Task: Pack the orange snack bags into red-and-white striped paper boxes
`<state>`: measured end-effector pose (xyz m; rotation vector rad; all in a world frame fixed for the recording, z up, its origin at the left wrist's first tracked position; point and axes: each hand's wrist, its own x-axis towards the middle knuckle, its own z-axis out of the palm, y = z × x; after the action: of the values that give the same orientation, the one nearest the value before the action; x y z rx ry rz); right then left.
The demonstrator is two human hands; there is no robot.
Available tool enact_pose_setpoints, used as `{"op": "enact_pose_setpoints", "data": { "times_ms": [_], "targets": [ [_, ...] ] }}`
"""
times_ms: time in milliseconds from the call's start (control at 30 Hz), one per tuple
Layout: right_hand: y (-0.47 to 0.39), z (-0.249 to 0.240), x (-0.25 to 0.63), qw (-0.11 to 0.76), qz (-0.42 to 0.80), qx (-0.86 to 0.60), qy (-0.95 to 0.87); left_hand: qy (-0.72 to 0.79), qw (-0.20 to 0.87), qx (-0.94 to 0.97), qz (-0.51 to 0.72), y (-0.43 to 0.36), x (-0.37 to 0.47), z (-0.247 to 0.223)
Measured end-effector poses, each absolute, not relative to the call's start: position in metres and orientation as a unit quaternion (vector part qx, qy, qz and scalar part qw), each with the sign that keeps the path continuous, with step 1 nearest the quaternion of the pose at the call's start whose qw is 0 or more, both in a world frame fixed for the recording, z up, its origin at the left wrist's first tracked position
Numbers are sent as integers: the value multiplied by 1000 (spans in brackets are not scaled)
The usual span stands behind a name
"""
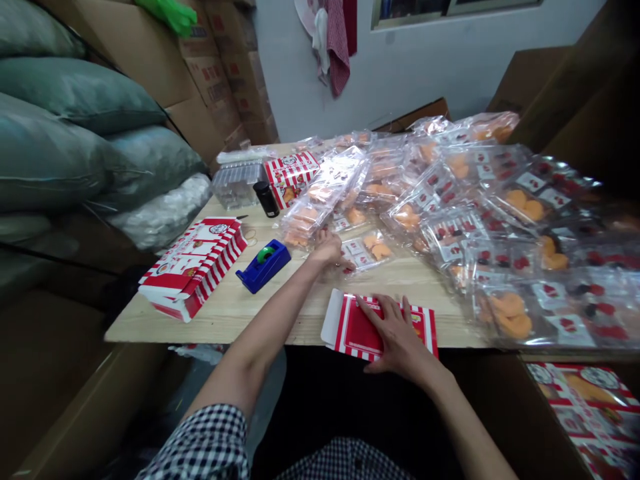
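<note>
My left hand (pixel 327 251) reaches across the table, closed at the left edge of a clear plastic packet (pixel 367 251). Orange pieces and white printed cards show inside the packet; some of my fingertips are hard to make out. At the table's front edge my right hand (pixel 400 340) grips a flat-lying red-and-white striped carton (pixel 360 328). Its fingers spread over the top, with the thumb at the near side. A white flap sticks out from the carton's left end.
A blue tape dispenser (pixel 265 267) stands left of my left forearm, beside a stack of striped cartons (pixel 195 263). Behind are a black bottle (pixel 266 199) and a clear plastic box (pixel 237 183). Plastic packets (pixel 510 313) pile up on the right. Printed cartons (pixel 590 413) lie below the table's right side.
</note>
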<state>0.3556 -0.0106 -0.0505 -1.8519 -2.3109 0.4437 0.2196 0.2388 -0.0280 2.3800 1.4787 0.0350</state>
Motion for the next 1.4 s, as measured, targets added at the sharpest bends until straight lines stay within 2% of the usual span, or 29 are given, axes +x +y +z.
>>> {"op": "enact_pose_setpoints", "data": {
  "times_ms": [133, 267, 400, 467, 500, 633, 800, 1067, 1233, 1400],
  "targets": [
    [-9, -49, 352, 76, 141, -615, -772, 527, 200, 825, 28, 232, 226, -22],
    [-12, -49, 350, 76, 140, -617, -771, 496, 248, 827, 96, 213, 210, -5],
    [-14, -50, 351, 92, 142, -620, -767, 481, 261, 811, 208, 175, 137, 20],
    [-14, -50, 352, 97, 145, -611, -772, 454, 299, 776, 320, 146, 87, 32],
    [-14, -50, 352, 97, 146, -605, -777, 461, 320, 758, 334, 130, 63, 36],
    [-14, -48, 351, 102, 152, -579, -794, 499, 473, 670, 279, 69, -2, 33],
    [-14, -50, 350, 97, 138, -574, -801, 502, 591, 591, 224, 40, -14, 10],
    [-16, -49, 351, 105, 144, -578, -796, 536, 539, 584, 286, 52, -22, 19],
    [-12, -48, 355, 112, 151, -573, -798, 481, 618, 598, 169, 52, -21, 28],
    [-10, -47, 355, 109, 152, -545, -817, 408, 616, 667, 97, 83, -19, 26]
  ]
}}
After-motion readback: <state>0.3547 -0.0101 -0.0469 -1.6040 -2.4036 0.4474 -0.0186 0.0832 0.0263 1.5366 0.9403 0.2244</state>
